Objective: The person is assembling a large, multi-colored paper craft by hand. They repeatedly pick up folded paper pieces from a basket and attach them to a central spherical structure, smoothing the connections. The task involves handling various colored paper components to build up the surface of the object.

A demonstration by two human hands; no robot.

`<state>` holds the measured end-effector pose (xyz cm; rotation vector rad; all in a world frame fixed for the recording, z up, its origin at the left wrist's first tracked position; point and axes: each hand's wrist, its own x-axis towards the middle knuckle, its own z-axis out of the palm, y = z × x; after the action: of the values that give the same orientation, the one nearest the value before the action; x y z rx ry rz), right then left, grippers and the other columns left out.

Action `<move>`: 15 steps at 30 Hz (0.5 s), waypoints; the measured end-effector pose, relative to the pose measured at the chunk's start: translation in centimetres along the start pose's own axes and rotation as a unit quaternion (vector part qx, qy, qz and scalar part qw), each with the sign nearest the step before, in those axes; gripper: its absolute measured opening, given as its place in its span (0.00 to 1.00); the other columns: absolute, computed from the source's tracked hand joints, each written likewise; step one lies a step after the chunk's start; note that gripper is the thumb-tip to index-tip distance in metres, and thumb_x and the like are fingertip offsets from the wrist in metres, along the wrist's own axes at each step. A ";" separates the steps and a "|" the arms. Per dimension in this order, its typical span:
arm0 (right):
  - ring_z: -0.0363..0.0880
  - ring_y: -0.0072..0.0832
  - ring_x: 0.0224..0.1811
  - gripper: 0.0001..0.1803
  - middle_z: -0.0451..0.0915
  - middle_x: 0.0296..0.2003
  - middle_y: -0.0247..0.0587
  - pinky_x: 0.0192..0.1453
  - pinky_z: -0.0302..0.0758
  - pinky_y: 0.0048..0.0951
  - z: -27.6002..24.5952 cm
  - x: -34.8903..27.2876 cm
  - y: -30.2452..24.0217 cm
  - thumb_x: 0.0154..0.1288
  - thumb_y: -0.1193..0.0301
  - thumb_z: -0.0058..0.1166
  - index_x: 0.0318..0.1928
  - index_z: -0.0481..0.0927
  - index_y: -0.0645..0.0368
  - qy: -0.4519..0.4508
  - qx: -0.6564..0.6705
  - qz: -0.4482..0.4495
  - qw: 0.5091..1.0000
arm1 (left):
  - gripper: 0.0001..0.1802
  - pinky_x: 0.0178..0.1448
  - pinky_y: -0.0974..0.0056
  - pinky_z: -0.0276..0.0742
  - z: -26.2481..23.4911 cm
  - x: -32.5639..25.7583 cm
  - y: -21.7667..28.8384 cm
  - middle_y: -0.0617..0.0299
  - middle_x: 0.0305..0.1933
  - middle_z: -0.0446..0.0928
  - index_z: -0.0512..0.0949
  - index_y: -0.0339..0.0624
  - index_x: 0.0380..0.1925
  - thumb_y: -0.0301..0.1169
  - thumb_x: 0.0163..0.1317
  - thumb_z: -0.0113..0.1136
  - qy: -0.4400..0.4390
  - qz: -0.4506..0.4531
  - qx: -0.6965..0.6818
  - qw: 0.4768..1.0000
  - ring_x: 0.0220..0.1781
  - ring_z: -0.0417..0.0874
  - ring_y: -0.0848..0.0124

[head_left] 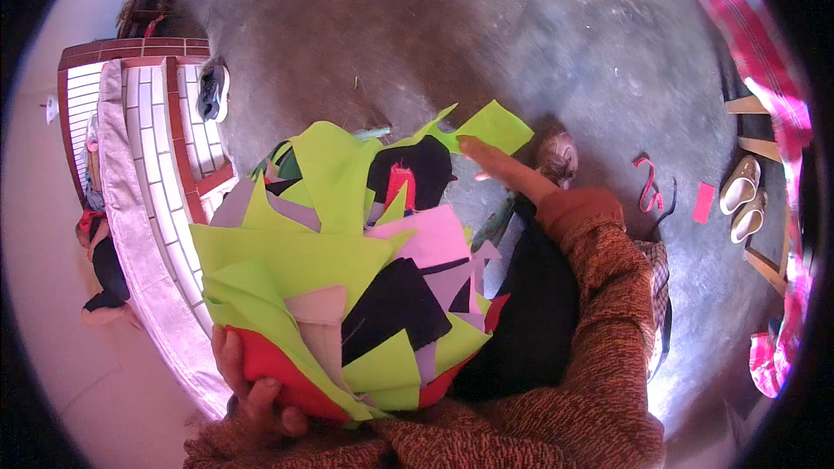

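A large heap of fabric scraps fills the middle, gathered close in front of me. Lime-green pieces (287, 252) make up most of it, with black (400, 308), pale pink (430, 234) and grey ones among them. At the heap's lower left, my left hand (252, 378) is curled against a red fabric piece (282, 373), holding the bundle's edge. My right hand (491, 161) reaches out past the heap's far right side. Its fingers are closed on a lime-green fabric scrap (495, 128); the fingertips partly hide the grip.
Grey floor surrounds the heap. A pinkish shoe (558, 159) is beyond my right forearm. Farther right lie a red strip (647, 184), a red rectangle (704, 202) and cream clogs (743, 195). At left, a dark shoe (213, 93) rests by a tiled ledge (178, 122); a dark-clad person (109, 269) is beyond.
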<state>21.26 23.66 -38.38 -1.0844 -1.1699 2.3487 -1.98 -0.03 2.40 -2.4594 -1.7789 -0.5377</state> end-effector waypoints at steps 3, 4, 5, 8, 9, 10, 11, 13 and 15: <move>0.77 0.32 0.47 0.20 0.79 0.47 0.40 0.49 0.78 0.37 -1.4 0.3 -0.3 0.72 0.55 0.44 0.49 0.79 0.56 0.206 -0.060 -0.108 0.971 | 0.23 0.64 0.26 0.54 -0.7 0.5 0.0 0.24 0.63 0.61 0.66 0.43 0.49 0.50 0.67 0.40 -0.019 0.002 -0.006 1.000 0.65 0.61 0.28; 0.78 0.31 0.45 0.19 0.80 0.44 0.39 0.48 0.78 0.35 -1.8 0.0 -0.9 0.70 0.57 0.46 0.47 0.80 0.57 0.258 -0.008 -0.109 0.960 | 0.23 0.64 0.26 0.55 -0.7 0.5 0.1 0.24 0.62 0.62 0.67 0.43 0.49 0.50 0.66 0.40 -0.018 -0.002 -0.014 1.000 0.64 0.62 0.28; 0.79 0.30 0.42 0.17 0.81 0.41 0.38 0.47 0.77 0.33 -2.2 -0.3 -1.7 0.69 0.58 0.48 0.46 0.81 0.57 0.309 0.043 -0.110 0.944 | 0.23 0.64 0.27 0.55 -0.2 0.9 0.3 0.25 0.62 0.62 0.67 0.43 0.48 0.49 0.66 0.41 -0.001 -0.012 -0.029 1.000 0.64 0.63 0.29; 0.78 0.26 0.44 0.15 0.81 0.41 0.40 0.46 0.77 0.26 -0.8 -3.8 -6.7 0.68 0.64 0.49 0.44 0.81 0.62 0.397 -0.238 -0.056 0.884 | 0.23 0.64 0.31 0.58 0.0 2.2 0.8 0.27 0.62 0.64 0.70 0.42 0.46 0.49 0.64 0.43 0.002 -0.016 -0.040 0.999 0.63 0.64 0.31; 0.78 0.27 0.44 0.14 0.81 0.42 0.40 0.47 0.76 0.27 -0.6 -4.2 -6.9 0.68 0.65 0.49 0.43 0.81 0.62 0.412 -0.199 -0.114 0.882 | 0.23 0.64 0.32 0.59 -0.1 2.5 0.8 0.28 0.61 0.65 0.71 0.42 0.46 0.49 0.63 0.44 -0.003 -0.012 -0.039 0.999 0.63 0.65 0.32; 0.78 0.28 0.45 0.13 0.81 0.42 0.41 0.49 0.76 0.28 -0.8 -4.7 -7.1 0.68 0.66 0.49 0.42 0.81 0.61 0.425 -0.156 -0.172 0.875 | 0.23 0.65 0.35 0.60 -0.1 2.7 0.9 0.29 0.61 0.66 0.74 0.42 0.43 0.49 0.62 0.45 0.007 -0.013 -0.047 0.999 0.63 0.66 0.33; 0.79 0.29 0.45 0.12 0.81 0.43 0.41 0.51 0.75 0.30 -1.1 -5.1 -7.8 0.68 0.66 0.49 0.42 0.82 0.61 0.431 -0.117 -0.228 0.865 | 0.23 0.65 0.36 0.60 -0.2 3.2 1.2 0.31 0.61 0.67 0.77 0.42 0.44 0.48 0.61 0.46 0.003 -0.019 -0.046 0.999 0.63 0.67 0.35; 0.78 0.29 0.46 0.09 0.81 0.44 0.39 0.53 0.74 0.31 -1.8 -5.4 -9.6 0.67 0.70 0.50 0.41 0.82 0.59 0.444 -0.039 -0.317 0.837 | 0.23 0.66 0.37 0.60 -1.3 4.4 2.0 0.35 0.62 0.68 0.79 0.43 0.47 0.45 0.58 0.51 -0.060 -0.042 -0.020 0.997 0.63 0.68 0.37; 0.77 0.29 0.48 0.07 0.80 0.45 0.39 0.56 0.73 0.31 -2.7 -6.6 -13.0 0.66 0.74 0.51 0.41 0.82 0.58 0.429 0.035 -0.415 0.802 | 0.23 0.67 0.38 0.59 -1.2 4.4 2.1 0.39 0.63 0.68 0.79 0.44 0.49 0.42 0.56 0.54 -0.035 -0.037 -0.026 0.998 0.64 0.68 0.40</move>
<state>26.93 29.60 -25.97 -1.0901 -0.8860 1.0125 0.85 3.01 5.22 -2.4849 -1.9120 -0.5143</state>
